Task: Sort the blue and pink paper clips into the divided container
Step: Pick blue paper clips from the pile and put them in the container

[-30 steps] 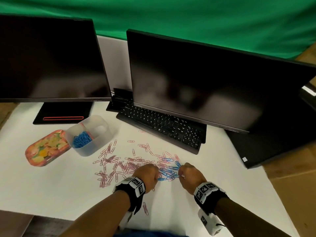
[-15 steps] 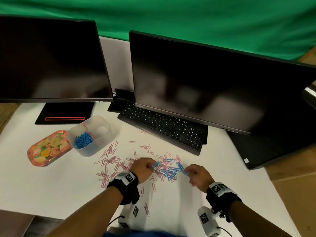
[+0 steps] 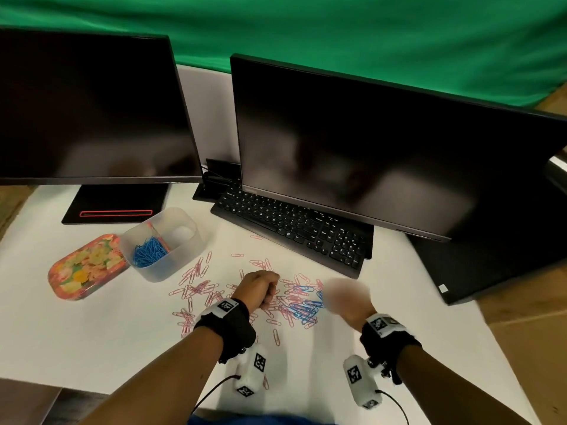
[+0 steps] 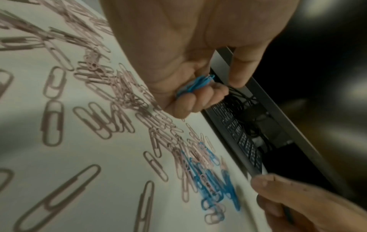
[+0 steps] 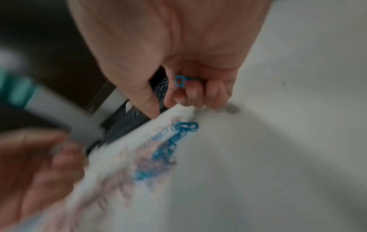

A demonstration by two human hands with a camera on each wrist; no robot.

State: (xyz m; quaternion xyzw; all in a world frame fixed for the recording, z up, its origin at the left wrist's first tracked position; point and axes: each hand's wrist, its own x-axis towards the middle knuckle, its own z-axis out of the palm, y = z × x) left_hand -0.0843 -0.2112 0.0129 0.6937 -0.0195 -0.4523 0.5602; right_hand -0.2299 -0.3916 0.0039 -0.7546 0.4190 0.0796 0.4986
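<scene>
Pink paper clips (image 3: 196, 285) lie scattered over the white table, with a cluster of blue clips (image 3: 305, 308) among them between my hands. My left hand (image 3: 260, 288) hovers over the pile, its curled fingers holding a bunch of blue clips (image 4: 195, 84). My right hand (image 3: 346, 299), blurred, is raised just right of the blue cluster; a blue clip (image 5: 180, 80) sits in its curled fingers. The clear divided container (image 3: 187, 240) stands to the far left, with blue clips (image 3: 148, 251) in its near compartment; its other compartment looks empty.
A floral tin lid (image 3: 86, 268) lies left of the container. A black keyboard (image 3: 294, 228) and two dark monitors (image 3: 368, 148) stand behind the clips. The table's right edge (image 3: 478, 305) is close to my right hand.
Both hands have lifted off the pile and drawn apart, each carrying blue clips. The right hand has moved right and up; the left hand has shifted left and forward.
</scene>
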